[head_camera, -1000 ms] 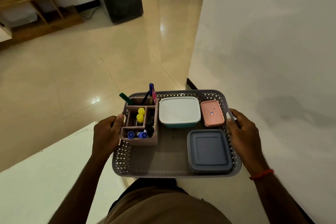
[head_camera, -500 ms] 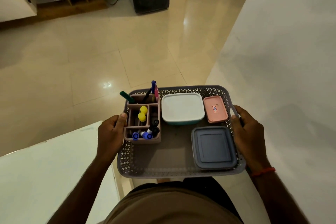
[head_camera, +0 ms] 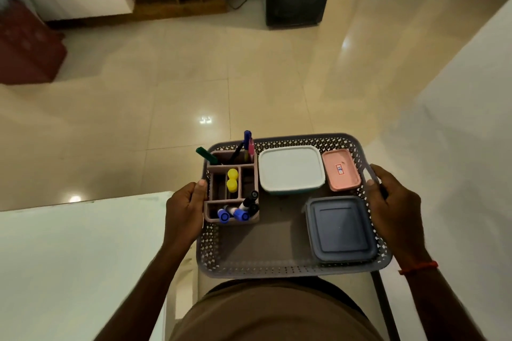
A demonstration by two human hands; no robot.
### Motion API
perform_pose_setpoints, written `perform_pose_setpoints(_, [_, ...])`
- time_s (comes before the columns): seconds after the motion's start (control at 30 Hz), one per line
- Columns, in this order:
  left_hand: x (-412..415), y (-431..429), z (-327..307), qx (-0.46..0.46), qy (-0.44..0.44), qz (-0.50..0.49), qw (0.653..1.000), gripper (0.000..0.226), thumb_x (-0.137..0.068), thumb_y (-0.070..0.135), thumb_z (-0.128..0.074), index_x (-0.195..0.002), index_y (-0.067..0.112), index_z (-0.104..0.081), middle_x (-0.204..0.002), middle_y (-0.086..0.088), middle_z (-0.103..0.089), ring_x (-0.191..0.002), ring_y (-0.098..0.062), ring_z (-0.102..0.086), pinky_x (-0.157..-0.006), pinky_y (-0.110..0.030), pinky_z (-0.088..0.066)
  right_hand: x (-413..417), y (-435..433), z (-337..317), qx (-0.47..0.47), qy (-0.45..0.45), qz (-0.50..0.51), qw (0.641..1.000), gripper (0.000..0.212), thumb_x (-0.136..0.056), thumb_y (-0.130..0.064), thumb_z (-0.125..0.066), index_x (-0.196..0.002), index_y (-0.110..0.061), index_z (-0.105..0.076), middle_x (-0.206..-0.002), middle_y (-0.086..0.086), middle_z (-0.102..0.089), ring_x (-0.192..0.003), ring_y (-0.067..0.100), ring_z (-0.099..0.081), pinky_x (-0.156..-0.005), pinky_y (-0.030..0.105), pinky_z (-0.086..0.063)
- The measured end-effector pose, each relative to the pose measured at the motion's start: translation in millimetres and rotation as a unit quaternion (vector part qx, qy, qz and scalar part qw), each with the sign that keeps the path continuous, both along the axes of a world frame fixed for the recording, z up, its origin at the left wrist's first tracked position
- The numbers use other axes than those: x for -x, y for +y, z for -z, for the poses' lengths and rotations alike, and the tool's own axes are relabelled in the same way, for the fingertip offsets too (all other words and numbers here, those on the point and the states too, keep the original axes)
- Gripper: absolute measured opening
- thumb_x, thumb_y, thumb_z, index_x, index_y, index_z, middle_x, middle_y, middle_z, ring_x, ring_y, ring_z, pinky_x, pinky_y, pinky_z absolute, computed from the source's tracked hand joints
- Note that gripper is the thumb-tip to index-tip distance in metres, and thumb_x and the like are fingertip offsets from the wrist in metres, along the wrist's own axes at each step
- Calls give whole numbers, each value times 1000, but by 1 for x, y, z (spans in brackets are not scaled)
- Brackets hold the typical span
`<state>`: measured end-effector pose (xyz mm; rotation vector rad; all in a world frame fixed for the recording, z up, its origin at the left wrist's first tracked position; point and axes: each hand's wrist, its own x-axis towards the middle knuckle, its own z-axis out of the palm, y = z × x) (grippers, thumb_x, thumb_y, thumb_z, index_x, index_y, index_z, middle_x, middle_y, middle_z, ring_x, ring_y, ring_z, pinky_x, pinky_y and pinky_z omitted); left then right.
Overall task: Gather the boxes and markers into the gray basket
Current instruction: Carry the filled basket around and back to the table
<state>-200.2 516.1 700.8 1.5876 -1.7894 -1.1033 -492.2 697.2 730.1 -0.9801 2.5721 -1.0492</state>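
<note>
While your left hand [head_camera: 184, 210] and right hand [head_camera: 393, 202] grip the gray basket [head_camera: 277, 271] by opposite sides, markers [head_camera: 232, 184] stand in a holder [head_camera: 221, 168] just beside the left hand; white box [head_camera: 291, 167], pink box [head_camera: 340, 170] and blue box [head_camera: 340, 230] lie nearer the right.

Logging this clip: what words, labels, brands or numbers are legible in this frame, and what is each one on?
Nothing can be read.
On the pink rectangular plastic box lid, a small red-and-white sticker: a blue mark, too blurred to read.
On the markers in the pink compartment holder: no print legible.
</note>
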Motion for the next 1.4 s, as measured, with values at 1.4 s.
perform_pose_setpoints(1.4, [83,-286,-2,38,-53,-236,969,38,-98,27,-61,-67,5,-64,-55,-6,-61,-51,-3,-56,-45,-10,-38,147,-467,-11,-2,-7,-262,965,34,-99,-17,-53,-133,-13,-60,-74,2,-63,-63,16,-55,-59,7,-38])
